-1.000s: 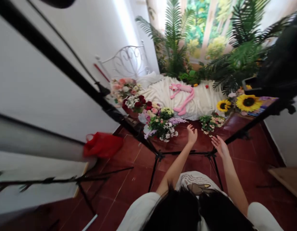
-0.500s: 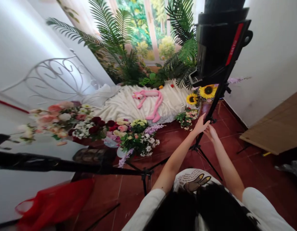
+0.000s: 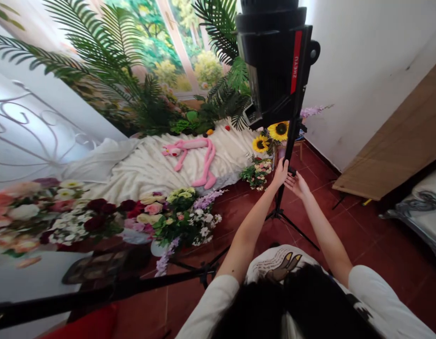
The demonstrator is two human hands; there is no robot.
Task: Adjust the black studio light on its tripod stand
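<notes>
A black studio light with a red stripe sits high on a black stand, right of centre. My left hand is closed round the stand's pole below the light. My right hand is just to the right of the pole, its fingers bent at a small black knob. Whether those fingers grip the knob is too small to tell. The stand's legs rest spread on the red tiled floor.
A pink plush toy lies on a white blanket. Flowers line its front, with sunflowers beyond the pole. Another black stand crosses the lower left. A brown board leans at the right.
The view has turned right, so the light, stand and bed appear further left. My left hand has closed round the pole, and my right hand's fingers have come to the knob.
</notes>
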